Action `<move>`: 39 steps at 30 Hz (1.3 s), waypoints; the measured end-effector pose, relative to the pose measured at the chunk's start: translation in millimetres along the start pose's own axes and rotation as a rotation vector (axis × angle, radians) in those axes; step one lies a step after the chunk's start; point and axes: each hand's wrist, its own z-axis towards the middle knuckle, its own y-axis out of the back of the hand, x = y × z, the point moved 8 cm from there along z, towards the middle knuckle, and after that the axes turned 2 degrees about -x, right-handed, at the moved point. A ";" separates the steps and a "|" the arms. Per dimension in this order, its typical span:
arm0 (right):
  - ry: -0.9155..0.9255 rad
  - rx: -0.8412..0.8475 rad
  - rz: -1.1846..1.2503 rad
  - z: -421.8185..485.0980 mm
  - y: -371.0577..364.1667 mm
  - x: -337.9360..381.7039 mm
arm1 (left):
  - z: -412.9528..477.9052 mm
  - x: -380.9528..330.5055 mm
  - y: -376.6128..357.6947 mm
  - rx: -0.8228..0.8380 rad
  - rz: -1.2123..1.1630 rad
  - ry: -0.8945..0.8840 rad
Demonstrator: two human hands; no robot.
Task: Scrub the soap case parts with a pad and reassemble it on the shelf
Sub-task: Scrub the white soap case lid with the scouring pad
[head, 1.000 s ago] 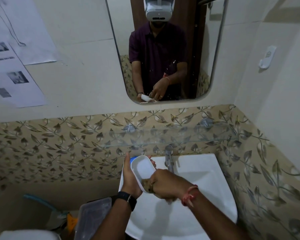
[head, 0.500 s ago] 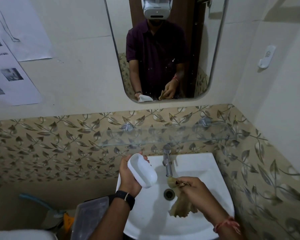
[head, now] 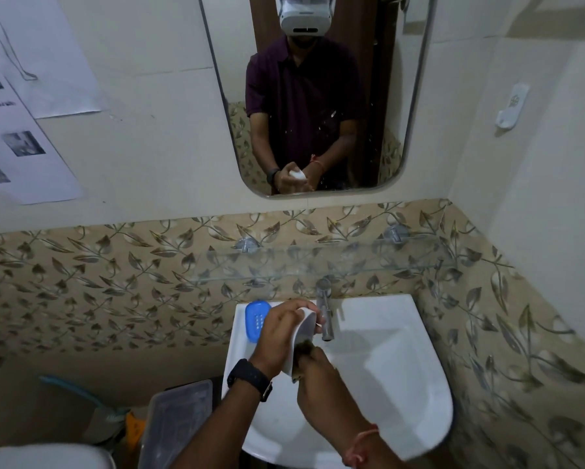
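My left hand [head: 277, 333] grips the white soap case shell [head: 304, 333], held on edge over the left side of the white basin [head: 402, 384]. My right hand [head: 321, 374] presses a brownish scrub pad [head: 305, 350] against the shell's inner face; most of the pad is hidden by my fingers. The blue perforated soap case insert [head: 257, 319] lies on the basin's back left corner. The glass shelf [head: 318, 262] runs along the leaf-patterned wall above the tap and carries nothing.
A chrome tap [head: 325, 313] stands just right of the shell. A mirror [head: 311, 96] hangs above. A grey lidded plastic box [head: 176, 424] sits left of the basin, with a white object [head: 47, 456] at the bottom left. Papers [head: 23, 137] hang on the left wall.
My right hand has come back from the basin's middle with the pad and now presses it into the shell. My left hand has turned the shell on edge, uncovering the blue insert.
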 end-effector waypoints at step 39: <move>-0.421 -0.098 0.927 1.8 23.8 -60.3 | 2.9 2.8 40.0 -0.164 -0.451 0.063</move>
